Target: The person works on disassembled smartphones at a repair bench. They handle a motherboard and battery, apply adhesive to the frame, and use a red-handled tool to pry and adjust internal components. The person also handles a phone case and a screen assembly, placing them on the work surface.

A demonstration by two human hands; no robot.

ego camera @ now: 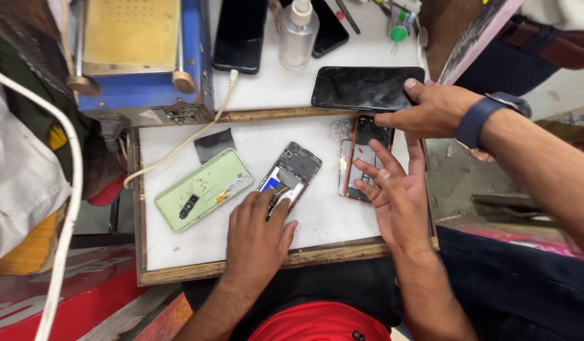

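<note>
My left hand (pixel 257 233) lies flat at the lower middle of the frame, fingers loosely spread, fingertips resting on the lower end of an opened phone (pixel 290 173) that lies back-off and tilted on the counter (pixel 178 249). It pins the phone down rather than grips it. My right hand (pixel 393 196), just right of centre, is open with fingers splayed, palm up; the fingertips touch a second opened phone (pixel 361 155) with an orange rim, which lies upright at the counter's right edge. Another person's hand (pixel 431 110), with a dark blue wristband, reaches in from the upper right and touches the top of that same phone, its thumb on a black phone (pixel 366 87) lying screen-up above.

To the left lies a pale green back cover (pixel 203 189), with a small dark sheet (pixel 213 145) above it. The counter is a white board in a wooden frame. At the upper left stands a blue machine (pixel 140 63); a clear bottle (pixel 298 35) stands at the top centre. A white cable (pixel 64 208) runs down the left.
</note>
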